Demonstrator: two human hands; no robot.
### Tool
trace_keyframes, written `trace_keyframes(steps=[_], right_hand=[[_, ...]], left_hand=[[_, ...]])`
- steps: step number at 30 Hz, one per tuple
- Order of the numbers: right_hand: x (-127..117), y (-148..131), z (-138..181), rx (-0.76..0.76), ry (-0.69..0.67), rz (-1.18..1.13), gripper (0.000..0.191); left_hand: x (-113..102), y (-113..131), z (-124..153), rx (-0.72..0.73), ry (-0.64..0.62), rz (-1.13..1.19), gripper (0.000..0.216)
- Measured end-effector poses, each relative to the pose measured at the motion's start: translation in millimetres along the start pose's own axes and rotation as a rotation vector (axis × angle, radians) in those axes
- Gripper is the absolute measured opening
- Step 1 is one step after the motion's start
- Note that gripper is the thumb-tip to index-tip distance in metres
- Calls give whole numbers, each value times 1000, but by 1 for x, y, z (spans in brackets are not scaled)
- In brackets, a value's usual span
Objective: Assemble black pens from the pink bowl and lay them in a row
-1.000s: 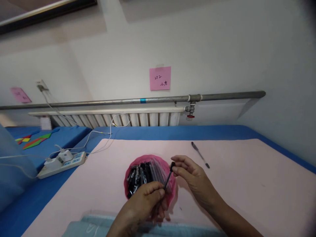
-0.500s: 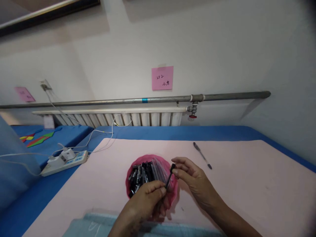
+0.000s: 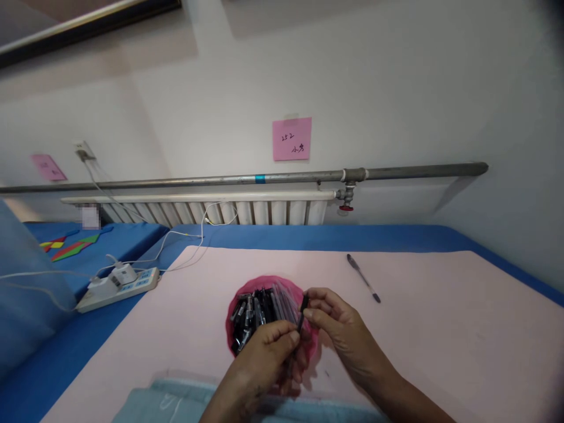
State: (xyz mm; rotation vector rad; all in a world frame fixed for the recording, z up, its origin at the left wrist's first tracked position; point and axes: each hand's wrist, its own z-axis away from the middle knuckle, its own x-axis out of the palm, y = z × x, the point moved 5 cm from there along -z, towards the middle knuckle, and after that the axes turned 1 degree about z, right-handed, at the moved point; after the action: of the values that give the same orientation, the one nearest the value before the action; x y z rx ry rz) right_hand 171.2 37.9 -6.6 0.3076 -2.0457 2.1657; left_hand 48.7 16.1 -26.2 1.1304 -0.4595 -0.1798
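Note:
My left hand (image 3: 273,349) is closed around a slim black pen (image 3: 301,322), held slantwise above the near right part of a pink basket (image 3: 230,317). The thumb and fingers of my right hand (image 3: 337,320) pinch the dark pen cap (image 3: 305,302) at its upper end. Whether the cap sits fully on the pen is hard to see. Inside the basket lie several black pen parts (image 3: 247,317) and clear tubes (image 3: 284,302). Most of the pen's lower end is hidden by my left hand.
A capped pen (image 3: 363,278) lies on the pink sheet (image 3: 423,329) to the right. A light-blue cloth (image 3: 150,402) is at the near edge. On the left, a power strip (image 3: 141,282) with plugged-in chargers trails white cables. A radiator (image 3: 264,211) stands behind the table.
My right hand has shifted slightly left and down, so cap and pen are closer to my left hand. The pen stands a bit steeper. The view has shifted slightly.

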Motion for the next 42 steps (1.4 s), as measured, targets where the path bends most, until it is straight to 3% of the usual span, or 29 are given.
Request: trace_keyframes(steps=[15, 23, 31, 35, 38, 42], right_hand=[[15, 14, 2, 110, -140, -144, 17], [8, 8, 0, 50, -75, 20, 35], [12, 5, 4, 47, -90, 125, 28], [9, -3, 3, -10, -62, 147, 16], [-1, -10, 0, -52, 20, 161, 25], [-9, -20, 0, -89, 56, 207, 19]], left_hand=[[2, 7, 2, 49, 23, -35, 31], [5, 6, 2, 59, 17, 37, 28], [9, 5, 3, 21, 41, 96, 32], [-6, 9, 2, 75, 69, 92, 30], [-33, 20, 7, 159, 219, 121, 31], [-61, 35, 18, 247, 398, 127, 29]])
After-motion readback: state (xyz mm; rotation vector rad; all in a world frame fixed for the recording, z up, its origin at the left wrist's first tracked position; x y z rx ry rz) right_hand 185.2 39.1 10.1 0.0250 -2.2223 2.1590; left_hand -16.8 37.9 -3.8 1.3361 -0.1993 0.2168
